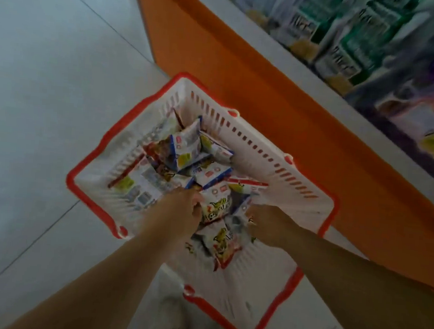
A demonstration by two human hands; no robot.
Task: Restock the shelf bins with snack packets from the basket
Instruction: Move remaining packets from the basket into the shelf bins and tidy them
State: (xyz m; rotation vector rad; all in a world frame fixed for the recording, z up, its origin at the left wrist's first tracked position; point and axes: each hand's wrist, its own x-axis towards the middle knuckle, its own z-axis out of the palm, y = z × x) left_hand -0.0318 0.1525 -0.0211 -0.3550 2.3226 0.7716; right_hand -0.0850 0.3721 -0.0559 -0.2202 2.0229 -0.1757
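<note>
A white slotted basket [268,153] with a red rim sits on the floor beside the shelf base. Several white snack packets [186,149] with blue or red edges lie piled inside. Both my hands reach down into the basket. My left hand [184,208] grips the left edge of a white packet with yellow print [218,203]. My right hand [265,224] has its fingers curled round packets at that packet's right side. Another red-edged packet [220,242] lies just below, between my wrists.
An orange shelf base [281,96] runs diagonally past the basket's far side. Above it, a shelf holds green-and-white cartons [355,37] and purple packs [423,108], all blurred. Pale floor tiles [47,99] spread to the left. Something white lies on the floor by the basket's near corner [170,314].
</note>
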